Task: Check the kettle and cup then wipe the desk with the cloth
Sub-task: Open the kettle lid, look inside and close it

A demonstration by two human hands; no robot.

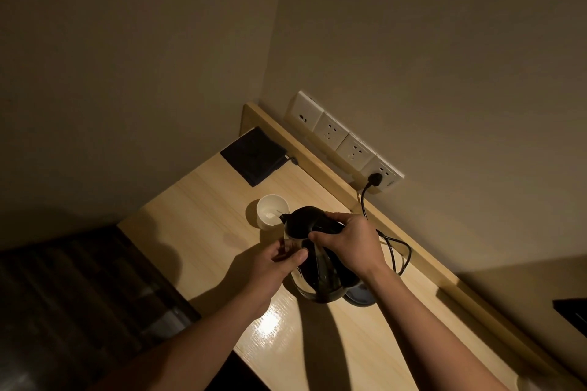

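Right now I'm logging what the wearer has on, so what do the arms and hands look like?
Both forearms are bare as far as the picture shows: no sleeves visible. The left hand and right hand wear no gloves. No watch, ring or wristband shows, though the light is dim.

One kettle (313, 251) with one base (360, 294) under it, one white cup (272, 211), and one dark cloth (254, 155) on the single bench (206, 209). Two hands (279, 263) on the kettle. Four wall plates (344, 140) in a row, with one plug (375, 178) and one cord (397, 247)
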